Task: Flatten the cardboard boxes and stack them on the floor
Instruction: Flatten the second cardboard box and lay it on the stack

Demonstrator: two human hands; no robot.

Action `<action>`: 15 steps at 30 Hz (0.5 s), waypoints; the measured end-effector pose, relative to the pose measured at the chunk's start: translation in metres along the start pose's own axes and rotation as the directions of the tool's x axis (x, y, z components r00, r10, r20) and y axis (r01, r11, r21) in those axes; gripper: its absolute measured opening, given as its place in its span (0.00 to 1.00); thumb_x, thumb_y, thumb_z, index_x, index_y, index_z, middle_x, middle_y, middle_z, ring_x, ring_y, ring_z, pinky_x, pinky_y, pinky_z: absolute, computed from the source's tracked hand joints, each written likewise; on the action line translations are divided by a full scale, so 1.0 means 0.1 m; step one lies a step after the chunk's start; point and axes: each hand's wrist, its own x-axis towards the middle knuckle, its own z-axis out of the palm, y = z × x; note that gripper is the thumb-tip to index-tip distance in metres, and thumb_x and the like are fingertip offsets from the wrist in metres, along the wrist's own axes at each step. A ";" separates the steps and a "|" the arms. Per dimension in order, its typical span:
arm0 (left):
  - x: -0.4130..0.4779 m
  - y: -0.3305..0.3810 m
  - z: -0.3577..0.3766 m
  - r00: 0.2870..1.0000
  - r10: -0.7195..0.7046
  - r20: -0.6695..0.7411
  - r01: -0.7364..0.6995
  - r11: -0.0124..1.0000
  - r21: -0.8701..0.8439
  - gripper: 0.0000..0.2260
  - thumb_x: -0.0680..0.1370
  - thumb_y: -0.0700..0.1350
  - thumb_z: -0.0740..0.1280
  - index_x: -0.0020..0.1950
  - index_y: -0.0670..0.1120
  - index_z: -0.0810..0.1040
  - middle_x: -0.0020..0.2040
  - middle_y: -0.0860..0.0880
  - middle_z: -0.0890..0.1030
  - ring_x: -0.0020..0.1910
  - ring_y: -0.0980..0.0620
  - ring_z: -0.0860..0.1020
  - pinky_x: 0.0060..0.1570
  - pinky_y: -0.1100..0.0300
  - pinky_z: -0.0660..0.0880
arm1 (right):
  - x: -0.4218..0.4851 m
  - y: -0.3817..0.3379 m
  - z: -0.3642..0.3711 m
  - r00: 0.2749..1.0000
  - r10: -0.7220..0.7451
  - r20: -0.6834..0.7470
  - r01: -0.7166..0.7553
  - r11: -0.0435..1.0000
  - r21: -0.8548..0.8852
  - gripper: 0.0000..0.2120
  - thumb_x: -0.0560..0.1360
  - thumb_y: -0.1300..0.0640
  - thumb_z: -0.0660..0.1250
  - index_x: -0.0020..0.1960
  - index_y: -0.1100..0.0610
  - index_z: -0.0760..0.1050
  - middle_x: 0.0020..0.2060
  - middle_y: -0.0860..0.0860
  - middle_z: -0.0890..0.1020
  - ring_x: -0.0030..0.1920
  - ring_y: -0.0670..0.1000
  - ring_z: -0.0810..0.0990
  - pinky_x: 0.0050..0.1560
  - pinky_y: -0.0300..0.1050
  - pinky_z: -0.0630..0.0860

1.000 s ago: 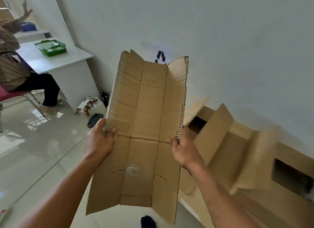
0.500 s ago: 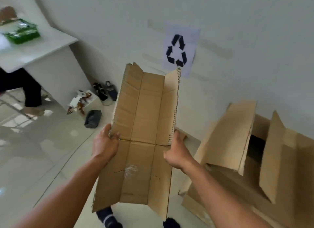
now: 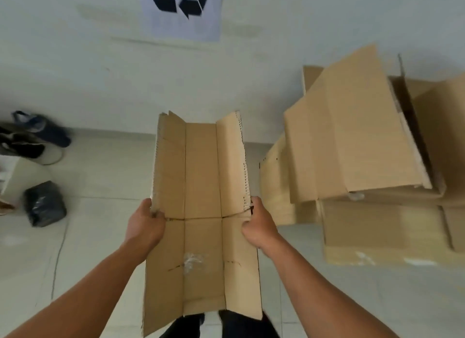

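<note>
I hold a flattened brown cardboard box [image 3: 201, 199] out in front of me above the floor, its long side running away from me. My left hand [image 3: 144, 224] grips its left edge at the middle crease. My right hand [image 3: 259, 224] grips the right edge at the same height. Both side panels fold slightly upward. To the right, several more cardboard boxes [image 3: 357, 146] with open flaps stand piled against the wall.
A white wall with a recycling-symbol sheet [image 3: 182, 10] faces me. On the left floor lie dark shoes [image 3: 35, 136] and a black wrapped bundle [image 3: 45, 203]. Pale floor tiles [image 3: 100, 176] stretch beneath the held cardboard. My feet [image 3: 221, 325] show below it.
My view has tilted down and toward the wall. The cardboard has come lower and more level in both hands, and the desk and seated person have left the frame.
</note>
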 end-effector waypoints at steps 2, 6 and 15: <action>0.30 -0.20 0.17 0.999 -0.029 0.043 0.029 1.000 -0.002 0.05 0.80 0.42 0.61 0.48 0.49 0.75 0.44 0.47 0.81 0.41 0.46 0.80 0.38 0.51 0.80 | 0.28 0.21 0.20 0.997 0.074 -0.017 -0.073 0.996 0.046 0.35 0.71 0.70 0.53 0.74 0.46 0.58 0.60 0.48 0.75 0.43 0.45 0.77 0.38 0.43 0.78; 1.07 -0.63 0.63 0.992 -0.099 0.077 0.103 0.994 -0.046 0.07 0.81 0.41 0.62 0.48 0.51 0.77 0.45 0.47 0.82 0.40 0.46 0.81 0.34 0.56 0.78 | 1.10 0.67 0.60 0.984 0.174 -0.041 -0.168 0.978 0.124 0.34 0.71 0.72 0.51 0.70 0.44 0.62 0.52 0.41 0.75 0.44 0.46 0.76 0.44 0.48 0.80; 2.91 -1.42 1.88 0.990 -0.110 0.085 0.123 0.980 -0.157 0.08 0.82 0.42 0.62 0.52 0.56 0.75 0.46 0.49 0.81 0.43 0.47 0.80 0.37 0.54 0.78 | 3.17 1.69 1.46 0.971 0.236 -0.044 -0.220 0.947 0.234 0.36 0.70 0.72 0.52 0.72 0.44 0.63 0.66 0.49 0.76 0.53 0.48 0.79 0.34 0.36 0.74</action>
